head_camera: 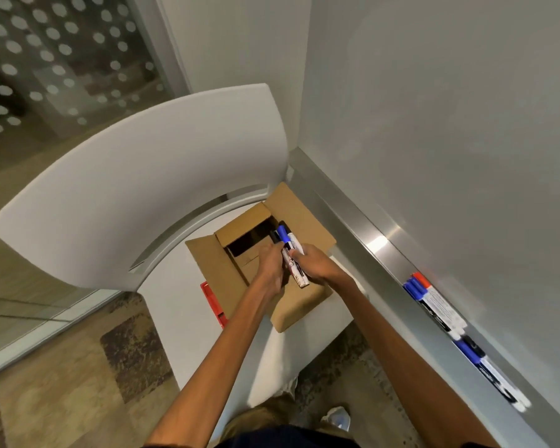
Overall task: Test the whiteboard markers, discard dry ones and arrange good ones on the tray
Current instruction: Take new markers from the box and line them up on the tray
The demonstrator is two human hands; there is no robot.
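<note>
An open cardboard box [227, 270] sits on the seat of a white chair [136, 176]. Over the box, my left hand [270, 263] and my right hand [317, 261] both close around a bundle of whiteboard markers [293, 253] with blue and black caps. The bundle points away from me, caps toward the box opening. On the metal whiteboard tray [369, 234] at right lie several markers: a group with blue and red caps [434, 302] and another group [492, 373] nearer to me.
The whiteboard [450, 124] fills the right side. A red object [212, 302] pokes out from under the box's left edge. A patterned carpet [78, 383] covers the floor. My shoe [338, 417] shows below the chair seat.
</note>
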